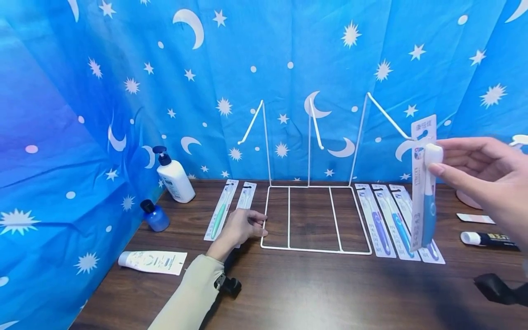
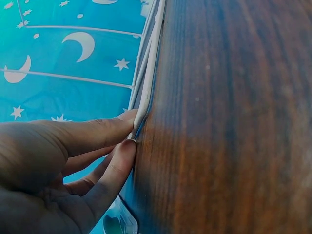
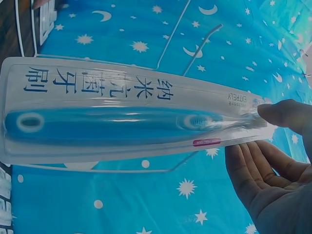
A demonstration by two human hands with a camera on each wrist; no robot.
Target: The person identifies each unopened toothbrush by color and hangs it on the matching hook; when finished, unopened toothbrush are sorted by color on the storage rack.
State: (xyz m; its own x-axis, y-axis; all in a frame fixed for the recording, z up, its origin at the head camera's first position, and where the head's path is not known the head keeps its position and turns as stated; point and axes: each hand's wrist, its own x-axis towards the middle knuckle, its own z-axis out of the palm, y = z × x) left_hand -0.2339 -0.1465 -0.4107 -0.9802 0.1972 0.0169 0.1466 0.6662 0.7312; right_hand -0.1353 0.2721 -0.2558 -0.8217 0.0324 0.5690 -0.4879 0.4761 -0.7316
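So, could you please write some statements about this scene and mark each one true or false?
1. The right hand holds a packaged toothbrush. True.
2. That toothbrush is green. False: its handle is blue.
3. The left hand touches the wire rack. True.
4. The rack has five arms. False: it has three hooks.
5. Three more packaged toothbrushes lie right of the rack. True.
6. A dispenser stands right of the rack. False: the pump bottle stands left of it.
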